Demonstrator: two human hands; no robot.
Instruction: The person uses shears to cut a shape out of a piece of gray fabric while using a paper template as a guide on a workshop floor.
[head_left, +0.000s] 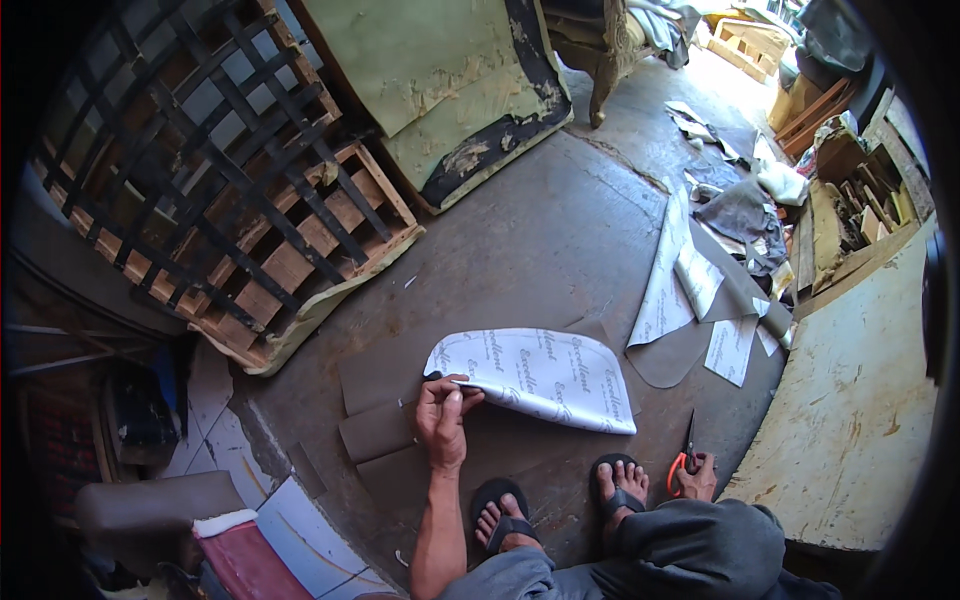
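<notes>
Head view, left hand: the left hand rests on the concrete floor near the person's feet, its fingers closed in a pinch on the near-left corner of the sheet.
Head view, sheet: the leatherette sheet lies on the floor in front of the feet, white printed backing up, brown face showing where the near edge curls.
Head view, right hand: the right hand is beside the right foot, fingers closed through the orange handles of the scissors; the blades point away from the person, and whether they are parted cannot be told.
Head view, cut pieces: brown cut pieces lie on the floor just left of the left hand, touching or overlapping the sheet edge.
Head view, surroundings: a wooden sofa frame with black webbing leans at the far-left of the floor; more offcuts lie well apart at the far right; a pale board lies along the right edge.
Risk, slip: the pinch holds one corner only; judged likely that the curled sheet springs back or skews if pulled.
Risk, blade: the scissors sit close to the sandalled right foot; a careless swing could nick toes or the sheet.
Risk, dirt: the gritty floor could scuff the brown face if the sheet is dragged.
</notes>
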